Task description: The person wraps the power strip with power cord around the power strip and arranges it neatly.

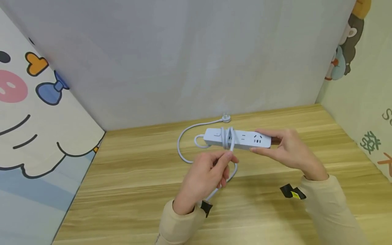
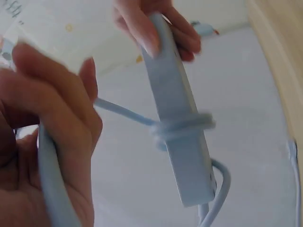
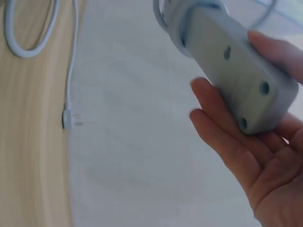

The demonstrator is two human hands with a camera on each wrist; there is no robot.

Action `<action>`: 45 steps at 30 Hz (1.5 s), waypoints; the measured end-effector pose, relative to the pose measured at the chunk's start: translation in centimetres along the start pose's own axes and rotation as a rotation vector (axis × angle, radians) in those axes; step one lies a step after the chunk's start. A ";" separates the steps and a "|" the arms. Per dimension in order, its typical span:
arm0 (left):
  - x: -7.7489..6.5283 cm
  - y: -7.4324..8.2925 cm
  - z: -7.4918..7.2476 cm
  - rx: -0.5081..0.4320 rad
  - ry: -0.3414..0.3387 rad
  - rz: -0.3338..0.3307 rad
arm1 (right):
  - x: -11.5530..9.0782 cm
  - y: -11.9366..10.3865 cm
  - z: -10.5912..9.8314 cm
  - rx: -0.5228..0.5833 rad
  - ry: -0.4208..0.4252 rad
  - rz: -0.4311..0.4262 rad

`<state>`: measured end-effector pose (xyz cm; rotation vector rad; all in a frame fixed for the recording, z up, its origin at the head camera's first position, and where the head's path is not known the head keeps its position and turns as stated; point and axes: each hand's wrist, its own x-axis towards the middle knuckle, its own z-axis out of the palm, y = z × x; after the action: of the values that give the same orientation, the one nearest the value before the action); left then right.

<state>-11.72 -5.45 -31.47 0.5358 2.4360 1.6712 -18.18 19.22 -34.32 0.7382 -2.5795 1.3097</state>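
A white power strip (image 1: 249,136) is held above the table by my right hand (image 1: 286,148), which grips its right end between thumb and fingers. The white cord (image 1: 227,137) loops a few times around the strip's middle. My left hand (image 1: 203,177) pinches the cord just in front of the strip; in the left wrist view, a taut length of cord (image 2: 125,113) runs from the fingers to the coils. More cord trails down past the left palm. The plug (image 1: 226,118) lies at the table's back edge. The strip's underside (image 3: 232,71) shows in the right wrist view.
The wood-grain table (image 1: 131,190) meets a plain pale back wall (image 1: 183,61). Cartoon-printed panels stand on the left (image 1: 36,119) and right (image 1: 361,102). A loop of loose cord (image 1: 180,139) lies behind and left of the strip.
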 end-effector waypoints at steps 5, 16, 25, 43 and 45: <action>0.2 -0.5 0.0 -0.101 -0.167 0.010 | 0.3 0.4 0.0 0.087 0.131 0.009; 0.9 -2.3 -1.9 -0.269 -0.332 -0.022 | 0.5 0.0 0.0 0.257 0.331 -0.012; 0.5 -1.6 -1.8 -0.302 -0.295 0.021 | 0.7 0.5 -0.8 0.370 0.538 0.070; 3.5 -7.8 -3.9 -0.324 -0.153 -0.288 | -0.5 0.5 -2.4 1.073 0.052 -0.250; 3.6 -8.4 -4.1 -0.354 -0.136 -0.291 | -1.0 0.7 -2.6 1.008 -0.040 -0.261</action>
<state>-18.12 -10.45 -37.38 0.2241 1.9498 1.8116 -17.85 22.01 -33.62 1.1621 -1.6069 2.4702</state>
